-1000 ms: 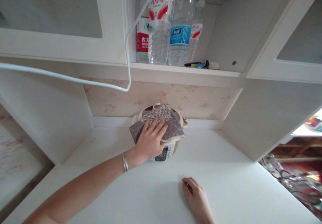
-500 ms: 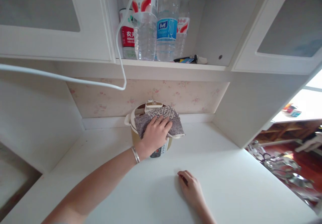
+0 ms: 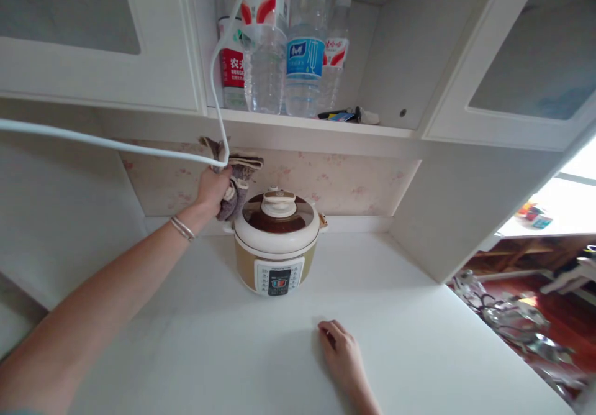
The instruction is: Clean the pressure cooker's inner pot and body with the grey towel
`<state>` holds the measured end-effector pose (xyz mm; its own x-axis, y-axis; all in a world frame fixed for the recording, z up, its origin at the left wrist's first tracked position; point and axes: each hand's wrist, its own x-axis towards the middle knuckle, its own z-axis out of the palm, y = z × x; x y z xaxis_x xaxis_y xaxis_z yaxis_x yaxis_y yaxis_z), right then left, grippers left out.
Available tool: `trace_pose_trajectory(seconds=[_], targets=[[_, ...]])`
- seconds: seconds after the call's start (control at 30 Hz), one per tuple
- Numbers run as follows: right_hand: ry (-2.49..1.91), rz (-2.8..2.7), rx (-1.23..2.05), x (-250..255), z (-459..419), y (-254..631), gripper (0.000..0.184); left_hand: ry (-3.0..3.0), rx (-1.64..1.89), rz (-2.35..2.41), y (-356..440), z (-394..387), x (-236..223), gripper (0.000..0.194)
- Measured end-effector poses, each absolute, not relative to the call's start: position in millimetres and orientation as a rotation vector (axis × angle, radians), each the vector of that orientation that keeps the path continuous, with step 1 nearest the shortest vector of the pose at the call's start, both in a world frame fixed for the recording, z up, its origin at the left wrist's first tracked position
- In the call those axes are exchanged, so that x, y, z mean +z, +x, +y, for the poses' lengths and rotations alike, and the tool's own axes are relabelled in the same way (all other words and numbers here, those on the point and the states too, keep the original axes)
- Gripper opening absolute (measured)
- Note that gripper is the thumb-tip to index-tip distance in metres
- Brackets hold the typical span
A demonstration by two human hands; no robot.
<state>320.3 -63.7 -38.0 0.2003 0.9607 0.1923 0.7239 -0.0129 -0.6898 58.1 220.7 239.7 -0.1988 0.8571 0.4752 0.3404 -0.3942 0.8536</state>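
My left hand [image 3: 214,189] is closed around a bunched grey-brown patterned cloth [image 3: 237,185], held up in front of the floral back wall. Just right of the cloth stands an electric pressure cooker [image 3: 277,241], white and gold with a brown-and-white lid that is on. Its control panel [image 3: 279,277] faces me. My right hand [image 3: 338,343] rests on the white counter [image 3: 223,346] in front of the cooker. Its fingers are curled in, and whatever they might hold is hidden.
Above, an open shelf [image 3: 395,130] holds several plastic bottles [image 3: 305,61] and small items. A white cable [image 3: 116,143] hangs across the left, passing in front of the cloth. Cabinet doors flank the shelf. Shiny metal items [image 3: 516,315] lie beyond the counter's right side.
My left hand has moved left and up off the cooker's lid, taking the cloth along and bunching it. The lid now shows. My right hand stays on the counter.
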Motion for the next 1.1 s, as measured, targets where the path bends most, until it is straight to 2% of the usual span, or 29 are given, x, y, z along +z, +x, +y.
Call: trace_pose_trajectory(seconds=[0.1, 0.3, 0.53, 0.73, 0.8, 0.97, 1.1], targets=[[-1.799, -1.575, 0.433, -36.2, -63.9, 319.9, 0.025, 1.842, 1.578, 1.387, 72.1, 237.4, 246.3, 0.034], [-1.824, -1.577, 0.445, -36.3, -62.9, 321.0, 0.025, 2.406, 1.013, 1.199, 114.0, 224.8, 223.7, 0.035], [-1.827, -1.604, 0.445, -37.5, -64.2, 320.3, 0.026, 2.462, 0.972, 1.445, 90.5, 210.0, 211.0, 0.034], [-1.834, -1.689, 0.396, -40.2, -62.2, 320.6, 0.024, 2.511, 0.955, 1.654, 73.5, 148.4, 185.0, 0.03], [-1.828, -1.71, 0.388, -40.7, -62.3, 320.4, 0.024, 2.638, 0.998, 1.53, 77.6, 125.8, 174.3, 0.031], [-1.845, -1.721, 0.379, -39.7, -63.4, 318.9, 0.025, 2.902, 0.901, 0.981, 100.3, 105.8, 169.3, 0.059], [-1.873, -1.704, 0.364, -36.9, -63.3, 317.3, 0.026, 2.782, 0.744, 1.023, 126.1, 125.3, 191.5, 0.052]])
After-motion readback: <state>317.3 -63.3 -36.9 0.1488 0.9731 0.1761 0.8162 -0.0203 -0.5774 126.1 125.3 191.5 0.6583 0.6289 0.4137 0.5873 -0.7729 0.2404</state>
